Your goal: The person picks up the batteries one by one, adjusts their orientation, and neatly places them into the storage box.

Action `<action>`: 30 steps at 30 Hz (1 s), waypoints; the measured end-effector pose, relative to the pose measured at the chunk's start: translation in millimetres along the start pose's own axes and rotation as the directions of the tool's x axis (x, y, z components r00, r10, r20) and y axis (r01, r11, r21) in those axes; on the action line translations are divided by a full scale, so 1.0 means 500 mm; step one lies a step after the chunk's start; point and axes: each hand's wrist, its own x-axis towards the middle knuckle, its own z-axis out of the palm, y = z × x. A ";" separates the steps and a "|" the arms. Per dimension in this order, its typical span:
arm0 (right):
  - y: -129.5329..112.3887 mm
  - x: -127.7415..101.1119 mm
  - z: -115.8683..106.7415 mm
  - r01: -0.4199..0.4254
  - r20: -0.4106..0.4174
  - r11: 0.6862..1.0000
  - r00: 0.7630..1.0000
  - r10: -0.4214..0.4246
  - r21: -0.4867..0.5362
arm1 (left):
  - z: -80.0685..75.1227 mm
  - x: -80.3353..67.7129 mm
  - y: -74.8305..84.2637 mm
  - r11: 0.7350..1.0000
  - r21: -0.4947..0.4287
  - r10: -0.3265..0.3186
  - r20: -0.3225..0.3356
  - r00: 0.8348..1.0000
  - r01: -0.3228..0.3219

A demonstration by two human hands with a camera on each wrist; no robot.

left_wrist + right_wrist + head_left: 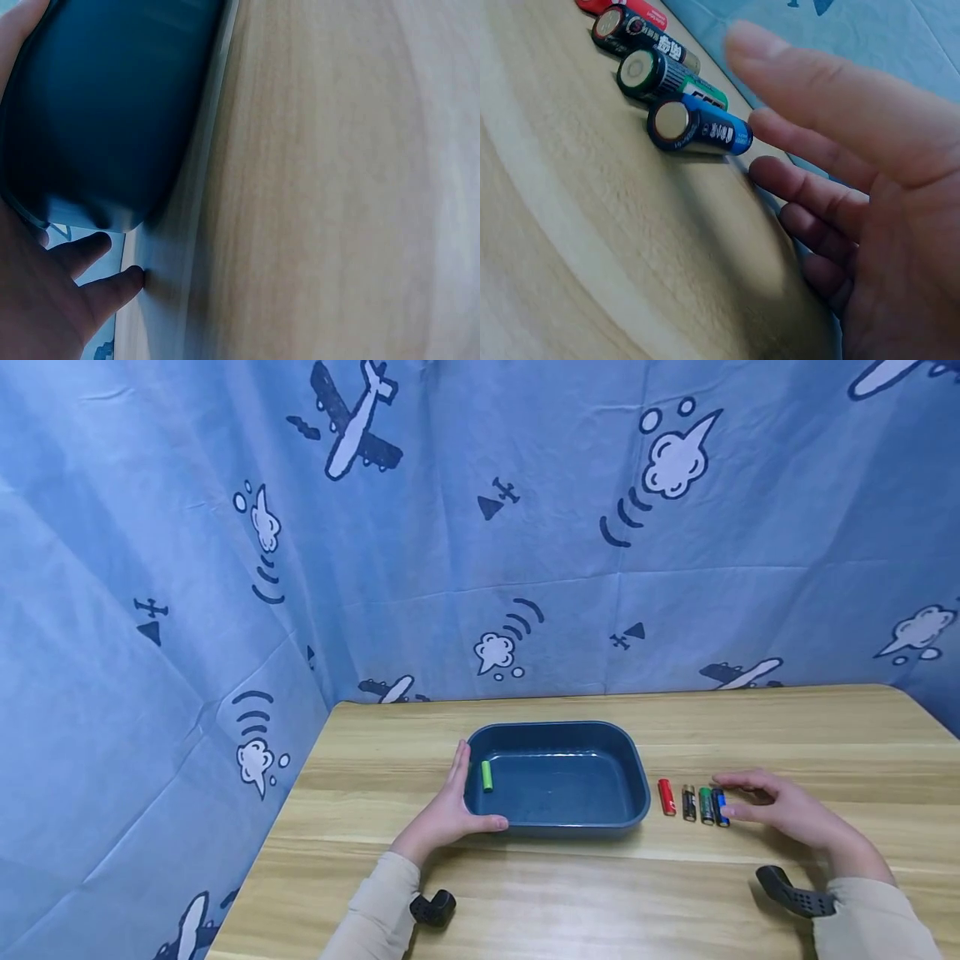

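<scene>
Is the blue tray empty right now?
No: a light green battery lies inside the blue tray at its left end, close to the left hand.

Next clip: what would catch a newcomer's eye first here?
The dark blue tray at mid-table, with one green battery lying inside near its left wall. The left hand rests against the tray's left side. Right of the tray lies a row of four batteries, red to blue, with the right hand open beside the blue battery.

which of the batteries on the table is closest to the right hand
The blue battery, at the right end of the row of four. It lies right at the right hand, beyond the dark green battery, gold-black battery and red battery.
</scene>
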 end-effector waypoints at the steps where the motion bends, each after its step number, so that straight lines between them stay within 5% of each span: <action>1: 0.000 -0.001 0.001 0.019 0.001 1.000 1.000 -0.019 0.003 | 0.000 -0.001 0.000 1.000 -0.001 0.001 -0.001 1.000 -0.001; 9: -0.006 -0.004 0.016 0.034 0.000 0.999 0.999 -0.035 -0.029 | -0.003 0.000 -0.001 1.000 0.007 0.010 -0.004 1.000 -0.010; 30: -0.016 0.002 -0.006 -0.145 0.008 0.989 0.989 0.145 -0.009 | -0.003 -0.004 0.007 1.000 -0.001 0.006 0.008 1.000 -0.006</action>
